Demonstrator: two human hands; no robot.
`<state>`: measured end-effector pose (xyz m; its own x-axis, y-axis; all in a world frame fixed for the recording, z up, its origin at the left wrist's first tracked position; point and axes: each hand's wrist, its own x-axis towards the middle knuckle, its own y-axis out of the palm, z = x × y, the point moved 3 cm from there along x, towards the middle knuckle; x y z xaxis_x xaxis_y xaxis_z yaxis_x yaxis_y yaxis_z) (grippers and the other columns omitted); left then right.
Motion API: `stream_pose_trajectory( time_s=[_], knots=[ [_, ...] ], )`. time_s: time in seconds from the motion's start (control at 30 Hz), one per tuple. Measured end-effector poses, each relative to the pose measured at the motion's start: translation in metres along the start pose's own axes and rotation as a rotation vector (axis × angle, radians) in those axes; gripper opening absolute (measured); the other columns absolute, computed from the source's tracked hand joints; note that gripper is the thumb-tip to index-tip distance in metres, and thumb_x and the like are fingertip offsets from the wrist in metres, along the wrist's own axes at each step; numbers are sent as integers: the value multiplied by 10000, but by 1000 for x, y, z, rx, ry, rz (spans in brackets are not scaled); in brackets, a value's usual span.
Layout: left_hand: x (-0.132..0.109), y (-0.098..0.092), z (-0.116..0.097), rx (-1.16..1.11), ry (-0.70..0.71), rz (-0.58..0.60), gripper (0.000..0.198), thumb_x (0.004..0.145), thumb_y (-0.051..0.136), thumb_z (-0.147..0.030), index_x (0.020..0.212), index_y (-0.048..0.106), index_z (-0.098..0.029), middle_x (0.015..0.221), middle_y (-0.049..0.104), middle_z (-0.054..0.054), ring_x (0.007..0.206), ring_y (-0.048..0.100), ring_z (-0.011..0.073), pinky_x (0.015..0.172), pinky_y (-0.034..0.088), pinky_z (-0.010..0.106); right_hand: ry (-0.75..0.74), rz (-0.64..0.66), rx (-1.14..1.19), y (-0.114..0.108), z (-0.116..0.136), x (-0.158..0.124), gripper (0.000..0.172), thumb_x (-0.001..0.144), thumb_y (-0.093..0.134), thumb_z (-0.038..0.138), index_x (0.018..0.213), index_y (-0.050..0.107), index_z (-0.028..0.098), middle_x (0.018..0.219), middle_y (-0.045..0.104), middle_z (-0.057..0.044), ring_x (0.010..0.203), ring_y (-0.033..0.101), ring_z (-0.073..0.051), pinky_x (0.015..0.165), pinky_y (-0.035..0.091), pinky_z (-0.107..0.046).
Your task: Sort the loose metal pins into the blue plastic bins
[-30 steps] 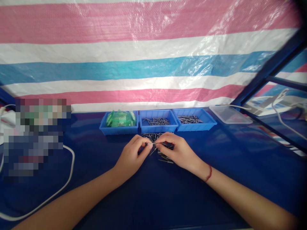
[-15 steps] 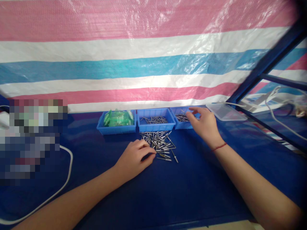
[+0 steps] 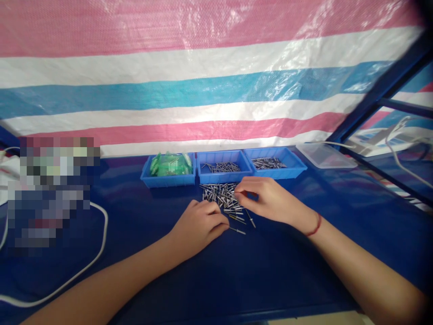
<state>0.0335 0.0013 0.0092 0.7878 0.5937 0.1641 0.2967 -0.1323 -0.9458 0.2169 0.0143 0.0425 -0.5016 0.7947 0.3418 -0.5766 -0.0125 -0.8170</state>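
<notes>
A loose pile of silver blind rivets (image 3: 218, 195) lies on the blue table, in front of the middle bin. My left hand (image 3: 203, 222) is closed at the near left side of the pile, thumb and fingertips pinched on the mandrel end of a single blind rivet (image 3: 238, 230), whose head points right. My right hand (image 3: 267, 198) reaches over the pile's right edge with thumb and forefinger together; what they grip, if anything, is hidden. The middle blue bin (image 3: 223, 177) and the right blue bin (image 3: 282, 173) both hold more rivets.
A left blue bin (image 3: 169, 181) contains green plastic packets (image 3: 171, 164). A clear plastic lid (image 3: 326, 155) lies at the back right, beside a dark blue metal frame (image 3: 358, 104). At left, a white cable (image 3: 105, 225) curves across the table. Striped sheeting (image 3: 203, 99) hangs behind.
My right hand has left the right bin and come down left to the pile. My left hand has shifted slightly right, and one rivet now sticks out from its fingertips, apart from the pile.
</notes>
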Motion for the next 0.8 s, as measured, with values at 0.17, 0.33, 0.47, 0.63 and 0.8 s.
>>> stream_pose_trajectory(
  time_s=[0.17,0.33,0.47,0.63,0.8],
  knots=[
    [-1,3,-3,105,-30,-46,255,978,386,-254,898,613,-170,858,595,38,778,541,163,690,321,318,-53,133,55,3,13,-1,171,773,528,86,637,555,186,636,545,28,594,489,-99,595,371,-234],
    [-4,0,1,36,-47,-173,235,984,365,-243,903,575,-173,870,593,33,804,544,167,705,365,306,-64,227,73,7,19,-2,130,794,535,103,694,577,175,669,561,11,624,502,-104,619,370,-237],
    [-6,-7,5,-95,-95,-299,193,976,382,-220,901,554,-175,884,590,33,827,543,161,756,400,300,-55,234,184,8,20,-2,152,849,501,116,734,586,166,692,567,4,641,513,-97,623,374,-224],
    [-6,-11,8,-150,-145,-380,185,960,391,-205,879,555,-175,860,565,39,819,542,162,755,425,297,39,248,354,11,21,-2,191,888,503,191,722,589,153,660,555,12,602,488,-85,570,370,-206],
    [-7,-14,13,-310,-186,-485,90,917,479,-213,967,543,-176,858,573,23,788,553,138,724,444,260,154,168,534,22,19,-2,219,900,520,272,759,626,142,681,570,5,598,483,-86,536,363,-201]
  ],
)
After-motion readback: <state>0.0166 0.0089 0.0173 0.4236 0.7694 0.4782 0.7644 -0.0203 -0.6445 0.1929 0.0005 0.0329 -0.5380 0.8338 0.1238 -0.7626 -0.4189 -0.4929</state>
